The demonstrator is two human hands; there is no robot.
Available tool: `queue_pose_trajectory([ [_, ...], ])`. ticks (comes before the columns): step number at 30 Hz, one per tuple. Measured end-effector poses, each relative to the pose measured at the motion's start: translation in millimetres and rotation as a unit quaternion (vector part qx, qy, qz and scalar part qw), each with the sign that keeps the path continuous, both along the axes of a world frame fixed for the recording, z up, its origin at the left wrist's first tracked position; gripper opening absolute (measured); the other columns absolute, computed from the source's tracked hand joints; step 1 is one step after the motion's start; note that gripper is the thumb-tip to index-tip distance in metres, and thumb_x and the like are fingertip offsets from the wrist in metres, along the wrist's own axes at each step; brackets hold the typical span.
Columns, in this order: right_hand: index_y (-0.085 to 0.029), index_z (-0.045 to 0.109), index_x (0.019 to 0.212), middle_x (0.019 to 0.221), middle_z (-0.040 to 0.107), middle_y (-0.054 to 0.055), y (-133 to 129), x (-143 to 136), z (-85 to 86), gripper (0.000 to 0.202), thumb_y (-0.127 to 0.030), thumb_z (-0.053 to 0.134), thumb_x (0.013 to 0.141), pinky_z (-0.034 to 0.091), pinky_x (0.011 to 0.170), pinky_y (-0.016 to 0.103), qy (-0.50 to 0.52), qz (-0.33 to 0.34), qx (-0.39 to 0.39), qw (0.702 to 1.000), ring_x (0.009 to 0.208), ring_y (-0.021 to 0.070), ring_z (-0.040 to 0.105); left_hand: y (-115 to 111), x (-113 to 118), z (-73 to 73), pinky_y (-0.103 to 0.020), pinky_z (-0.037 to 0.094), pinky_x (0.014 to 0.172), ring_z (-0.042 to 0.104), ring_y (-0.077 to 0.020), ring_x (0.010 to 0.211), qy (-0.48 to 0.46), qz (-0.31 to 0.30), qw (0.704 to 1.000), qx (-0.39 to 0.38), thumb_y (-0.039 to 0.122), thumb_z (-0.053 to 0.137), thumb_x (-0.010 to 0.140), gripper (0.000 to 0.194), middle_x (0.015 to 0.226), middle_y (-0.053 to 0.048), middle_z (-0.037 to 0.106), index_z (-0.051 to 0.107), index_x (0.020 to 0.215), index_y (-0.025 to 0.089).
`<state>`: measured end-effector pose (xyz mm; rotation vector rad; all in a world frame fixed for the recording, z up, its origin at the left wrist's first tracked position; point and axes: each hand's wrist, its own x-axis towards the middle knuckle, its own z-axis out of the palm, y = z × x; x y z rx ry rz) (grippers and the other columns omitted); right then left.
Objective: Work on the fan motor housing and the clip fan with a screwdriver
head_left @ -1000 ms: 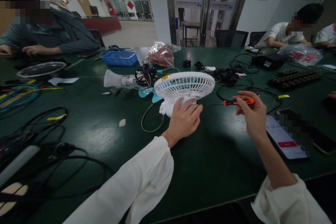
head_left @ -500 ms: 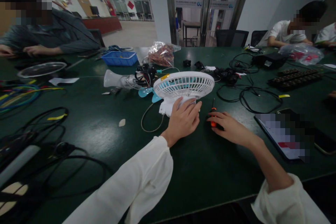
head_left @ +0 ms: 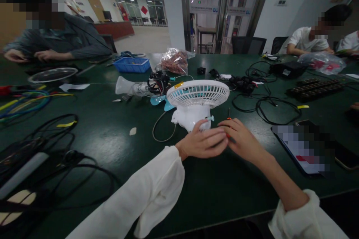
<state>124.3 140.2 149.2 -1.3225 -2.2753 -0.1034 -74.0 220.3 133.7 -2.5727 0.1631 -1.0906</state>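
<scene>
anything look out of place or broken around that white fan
Light blue blades show left of the white fan, outside its grille, which looks odd since blades normally sit inside one. A pale scrap also lies loose on the table nearby. No spill or breakage is plain to see.

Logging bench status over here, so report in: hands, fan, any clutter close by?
Left hand in front of white fan. Right hand at screwdriver, grip hidden. Fan on table. Nearest clutter: grey cord looped beside it.

The fingers [head_left: 235, 124] hide most of the screwdriver handle [head_left: 229, 118].
</scene>
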Motion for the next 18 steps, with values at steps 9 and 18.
queue_pose_trajectory([
  [9, -0.016, 0.056, 0.124, 0.142, 0.049, 0.008, 27, -61, 4.8, 0.031, -0.017, 0.049, 0.093, 0.037, 0.11, 0.042, -0.222, 0.212, 0.14, 0.941, 0.133, 0.0241, 0.041, -65, 32, 11.9, -0.022, 0.054, 0.09, 0.055, -0.0102, 0.112, 0.104, -0.265, 0.947, 0.148, 0.028, 0.036, 0.096, 0.03, 0.115, 0.006, 0.062, 0.063, 0.097, 0.041],
  [18, -0.013, 0.067, 0.103, 0.127, 0.062, 0.01, 70, -84, -21.4, 0.024, -0.012, 0.045, 0.094, 0.041, 0.106, 0.04, -0.218, 0.127, 0.172, 0.952, 0.122, 0.0218, 0.051, -42, 21, 4.0, -0.027, 0.049, 0.09, 0.054, -0.0136, 0.112, 0.099, -0.099, 0.975, 0.172, 0.029, 0.039, 0.096, 0.025, 0.123, 0.002, 0.06, 0.059, 0.11, 0.035],
])
